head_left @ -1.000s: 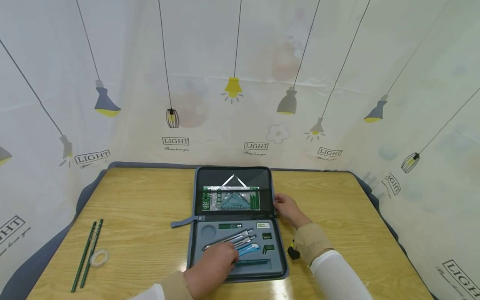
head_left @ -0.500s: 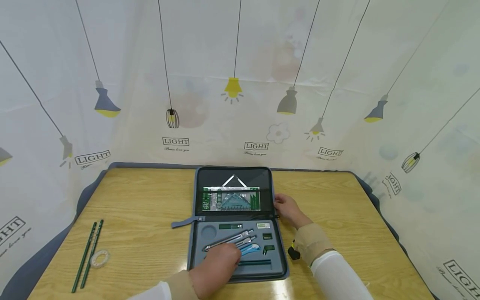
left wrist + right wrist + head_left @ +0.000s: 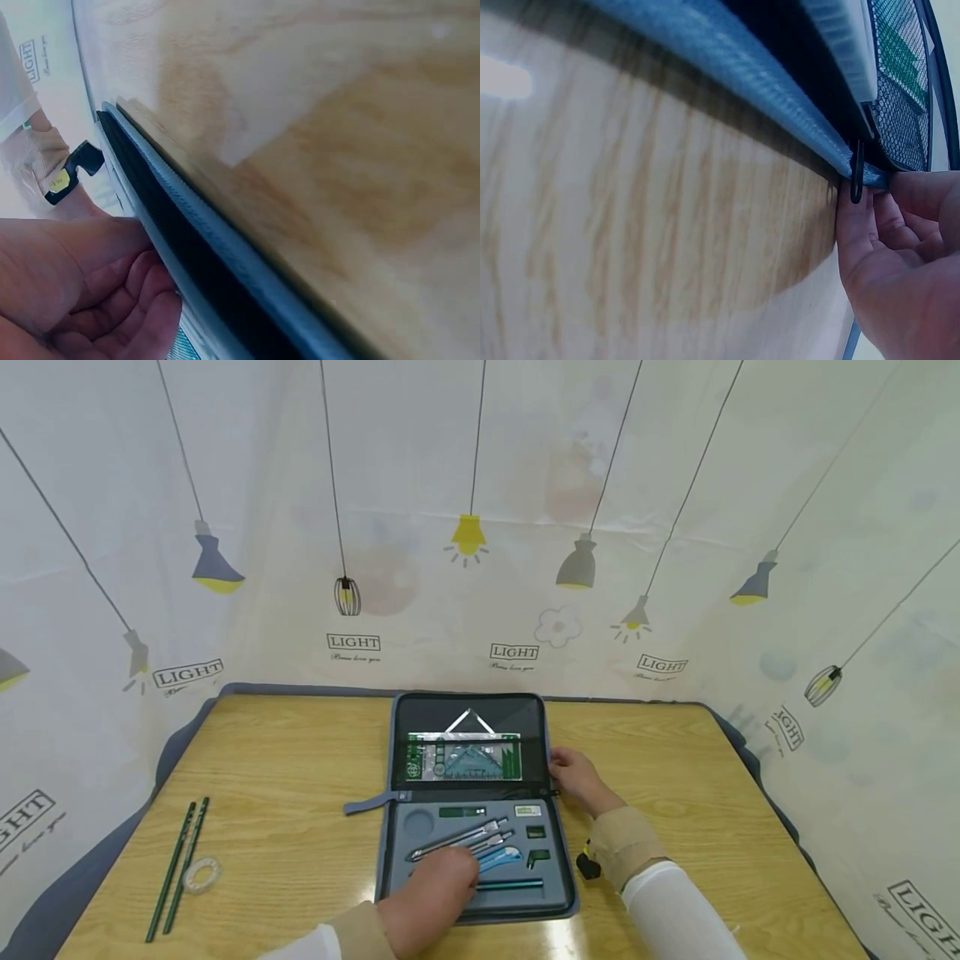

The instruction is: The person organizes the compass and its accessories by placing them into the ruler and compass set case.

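A grey-blue zip case [image 3: 392,852] lies unfolded on the wooden table in the head view. My left hand [image 3: 435,887] is over the near part of its tray, fingers curled at the left end of a dark green pencil [image 3: 513,885] in the nearest slot. The fingertips are hidden in the head view; in the left wrist view the curled hand [image 3: 90,292] is against the case's near edge. My right hand [image 3: 577,777] grips the case's right edge by the hinge; the right wrist view shows that hand [image 3: 907,255] pinching the corner beside a zip pull [image 3: 857,172].
The tray also holds silver compasses [image 3: 461,837], a blue cutter [image 3: 501,858], a white eraser [image 3: 527,811] and a green sharpener [image 3: 536,832]. Rulers [image 3: 465,758] sit behind the lid's mesh. Two green pencils [image 3: 171,870] and a tape roll [image 3: 201,876] lie at the left.
My left hand has shifted slightly right over the tray, and the green pencil lies straighter in its slot. The right hand has stayed at the case's edge.
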`<state>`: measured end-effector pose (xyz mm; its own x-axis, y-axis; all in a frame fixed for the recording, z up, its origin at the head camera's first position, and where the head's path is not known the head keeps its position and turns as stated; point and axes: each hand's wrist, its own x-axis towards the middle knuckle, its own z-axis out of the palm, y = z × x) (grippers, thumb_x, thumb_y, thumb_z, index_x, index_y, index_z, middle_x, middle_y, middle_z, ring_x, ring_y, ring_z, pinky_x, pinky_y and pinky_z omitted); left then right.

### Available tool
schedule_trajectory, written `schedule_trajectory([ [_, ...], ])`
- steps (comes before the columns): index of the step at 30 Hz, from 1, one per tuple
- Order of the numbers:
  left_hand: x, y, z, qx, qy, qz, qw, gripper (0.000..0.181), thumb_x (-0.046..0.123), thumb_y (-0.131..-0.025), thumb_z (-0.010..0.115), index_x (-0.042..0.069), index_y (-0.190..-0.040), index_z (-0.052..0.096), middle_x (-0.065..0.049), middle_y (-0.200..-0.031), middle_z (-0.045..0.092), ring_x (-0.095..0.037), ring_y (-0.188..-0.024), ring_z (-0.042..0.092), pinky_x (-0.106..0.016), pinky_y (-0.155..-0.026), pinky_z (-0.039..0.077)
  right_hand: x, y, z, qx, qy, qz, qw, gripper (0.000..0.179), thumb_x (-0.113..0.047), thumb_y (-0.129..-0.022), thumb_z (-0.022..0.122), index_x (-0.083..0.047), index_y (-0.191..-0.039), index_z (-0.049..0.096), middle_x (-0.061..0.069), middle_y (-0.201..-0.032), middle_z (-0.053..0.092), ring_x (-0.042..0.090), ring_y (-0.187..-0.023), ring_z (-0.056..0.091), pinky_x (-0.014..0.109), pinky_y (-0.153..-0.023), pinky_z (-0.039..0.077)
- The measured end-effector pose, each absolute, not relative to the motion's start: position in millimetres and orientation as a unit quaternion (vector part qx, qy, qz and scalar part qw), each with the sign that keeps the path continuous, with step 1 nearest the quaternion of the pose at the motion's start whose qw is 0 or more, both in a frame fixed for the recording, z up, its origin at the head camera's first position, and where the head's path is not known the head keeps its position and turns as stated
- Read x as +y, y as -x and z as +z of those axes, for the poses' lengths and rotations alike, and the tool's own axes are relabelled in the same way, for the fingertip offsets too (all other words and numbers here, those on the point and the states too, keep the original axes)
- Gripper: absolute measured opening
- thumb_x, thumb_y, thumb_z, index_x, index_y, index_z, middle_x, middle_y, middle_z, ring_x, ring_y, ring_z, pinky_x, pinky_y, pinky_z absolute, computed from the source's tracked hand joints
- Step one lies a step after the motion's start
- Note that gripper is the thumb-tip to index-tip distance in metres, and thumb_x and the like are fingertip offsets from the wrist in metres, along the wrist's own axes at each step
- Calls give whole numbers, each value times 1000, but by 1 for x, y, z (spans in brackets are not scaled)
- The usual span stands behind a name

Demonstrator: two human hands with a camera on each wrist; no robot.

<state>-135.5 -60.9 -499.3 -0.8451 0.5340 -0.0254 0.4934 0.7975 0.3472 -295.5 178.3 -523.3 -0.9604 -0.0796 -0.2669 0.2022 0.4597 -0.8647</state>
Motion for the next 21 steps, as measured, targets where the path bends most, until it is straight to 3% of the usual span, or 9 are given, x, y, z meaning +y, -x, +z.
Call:
schedule_trajectory([
  [7,-77,132,-495,940,-245,224,79,8,15,-79,74,14,-73,68,9,-71,54,-2,-64,45,-20,-56,42,179,297,-524,842,-39,-520,140,36,-4,-98,42,3,-133,48,22,-123,55,29,-111,55,42,-92,49],
  [15,-132,131,-486,968,-108,228,-17,11,20,-78,74,15,-87,71,6,-80,62,-6,-73,54,-26,-63,48,180,297,-523,842,-37,-519,141,38,-3,-98,42,5,-135,45,24,-127,52,30,-113,54,44,-94,47],
  [21,-212,131,-481,971,17,234,-40,25,18,-83,68,3,-104,68,-11,-96,63,-23,-84,61,-39,-70,52,179,296,-524,841,-37,-521,143,38,-3,-98,42,5,-134,45,25,-127,52,31,-113,54,43,-93,48],
])
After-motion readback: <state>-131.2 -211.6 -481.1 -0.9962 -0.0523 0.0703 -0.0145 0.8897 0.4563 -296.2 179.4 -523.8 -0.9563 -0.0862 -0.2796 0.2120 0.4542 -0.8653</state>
